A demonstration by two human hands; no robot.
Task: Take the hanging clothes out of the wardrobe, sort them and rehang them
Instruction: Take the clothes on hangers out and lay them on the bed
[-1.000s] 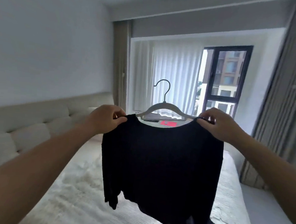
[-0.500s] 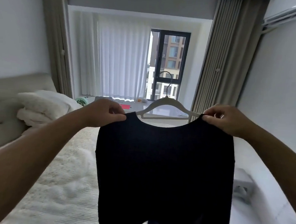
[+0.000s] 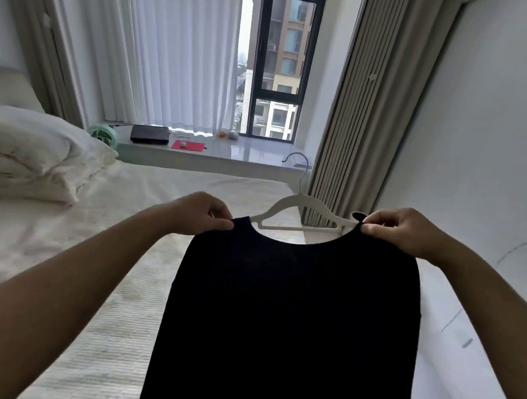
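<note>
A black top (image 3: 292, 309) hangs on a white hanger (image 3: 299, 201) with a dark metal hook, held up in front of me over the bed. My left hand (image 3: 202, 214) pinches the top's left shoulder. At the right shoulder, my right hand (image 3: 402, 229) pinches the fabric at the hanger's end. The garment hangs straight down and its lower edge runs out of view. No wardrobe is in sight.
A white bed (image 3: 68, 243) fills the left and middle, with pillows (image 3: 33, 151) at far left. Behind it a window sill (image 3: 252, 157) carries a green fan (image 3: 104, 134), a black box and a red pad. Beige curtains (image 3: 347, 118) and a white wall (image 3: 481, 151) stand on the right.
My view has swung right and dipped, from the headboard wall towards the window and right wall. Both hands keep their pinch on the top's shoulders and the garment has come lower in view.
</note>
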